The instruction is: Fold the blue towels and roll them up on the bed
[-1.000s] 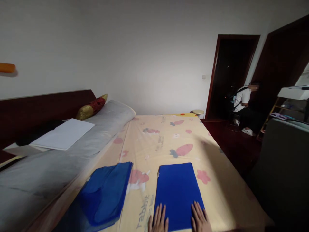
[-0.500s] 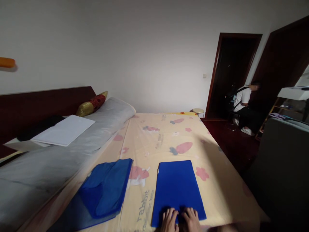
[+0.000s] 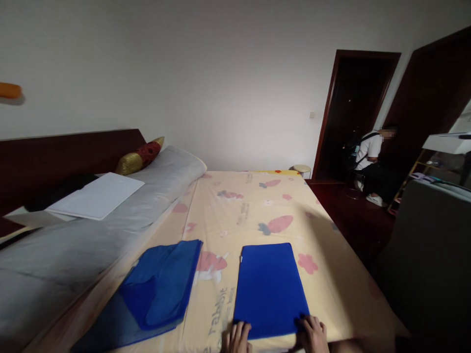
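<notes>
Moving apart from their place close together near the middle of the near edge half a second ago, our hands are now resting at the two near corners of the folded blue cloth (image 3: 270,289). In the head view, our left hand (image 3: 239,339) is touching the near left corner with its fingers bent, and our right hand (image 3: 315,336) is curling its fingers at the near right corner. Each grip is looking partly closed, but we are not seeing the thumbs clearly, so we cannot tell whether either one is pinching the fabric. The cloth is lying flat as a neat rectangle on the patterned bed sheet (image 3: 235,233), with its near edge running between our hands. To its left, a second blue cloth (image 3: 158,287) is lying folded less evenly, well apart from our fingers. Farther left, grey bedding (image 3: 176,171) is running along the headboard (image 3: 73,149), carrying a white flat board (image 3: 97,196) and a red and gold pillow (image 3: 142,158). Beyond the far end of the bed, a round stool (image 3: 301,168) is standing by the wall, and another person (image 3: 370,147) is sitting near the doorway, wearing a backpack.
</notes>
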`<action>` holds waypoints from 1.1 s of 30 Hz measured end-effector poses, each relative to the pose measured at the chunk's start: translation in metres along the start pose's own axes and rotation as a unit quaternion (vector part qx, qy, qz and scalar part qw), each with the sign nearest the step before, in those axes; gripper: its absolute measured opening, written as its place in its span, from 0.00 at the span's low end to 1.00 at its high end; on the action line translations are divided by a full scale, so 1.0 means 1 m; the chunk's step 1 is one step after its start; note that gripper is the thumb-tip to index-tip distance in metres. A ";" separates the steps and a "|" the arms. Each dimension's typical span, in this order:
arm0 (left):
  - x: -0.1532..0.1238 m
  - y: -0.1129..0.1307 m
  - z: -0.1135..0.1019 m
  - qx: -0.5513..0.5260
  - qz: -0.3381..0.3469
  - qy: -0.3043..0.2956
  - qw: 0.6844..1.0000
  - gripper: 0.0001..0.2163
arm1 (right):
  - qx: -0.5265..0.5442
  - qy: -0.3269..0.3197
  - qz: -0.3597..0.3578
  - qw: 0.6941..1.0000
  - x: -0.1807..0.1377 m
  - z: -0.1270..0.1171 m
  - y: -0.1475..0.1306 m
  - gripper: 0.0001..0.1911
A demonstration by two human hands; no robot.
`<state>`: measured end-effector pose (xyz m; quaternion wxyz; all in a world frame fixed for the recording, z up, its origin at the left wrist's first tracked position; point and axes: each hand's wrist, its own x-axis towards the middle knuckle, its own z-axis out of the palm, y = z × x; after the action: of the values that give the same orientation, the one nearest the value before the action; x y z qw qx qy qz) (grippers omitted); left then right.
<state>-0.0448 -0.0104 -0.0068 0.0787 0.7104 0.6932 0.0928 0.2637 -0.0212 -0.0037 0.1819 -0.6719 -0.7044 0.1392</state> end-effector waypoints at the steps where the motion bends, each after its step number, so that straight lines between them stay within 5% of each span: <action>1: -0.002 -0.001 -0.005 0.004 -0.010 0.019 1.000 0.24 | -0.002 0.006 0.019 1.000 0.000 0.000 0.005 0.19; 5: -0.003 -0.002 -0.032 -0.012 -0.026 0.061 0.998 0.19 | 0.004 0.026 0.048 0.998 0.001 -0.007 0.021 0.18; 10: 0.005 -0.022 -0.055 -0.081 -0.008 0.036 0.996 0.15 | 0.076 0.019 0.071 0.994 0.006 -0.029 0.027 0.18; 17: 0.020 -0.057 -0.049 -0.297 0.018 0.050 0.954 0.06 | 0.260 0.058 0.099 0.959 0.017 -0.044 0.022 0.17; 21: 0.021 -0.053 -0.055 -0.374 0.024 0.062 0.925 0.12 | 0.297 0.056 0.090 0.949 0.022 -0.046 0.023 0.17; 33: 0.018 -0.049 -0.056 -0.371 -0.007 0.066 0.926 0.15 | 0.420 -0.017 0.060 0.905 0.029 -0.055 0.020 0.24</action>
<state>-0.1058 0.0078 0.0364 0.2917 0.6176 0.6178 0.3895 0.3048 0.0059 0.0391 0.4271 -0.5715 -0.5421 0.4441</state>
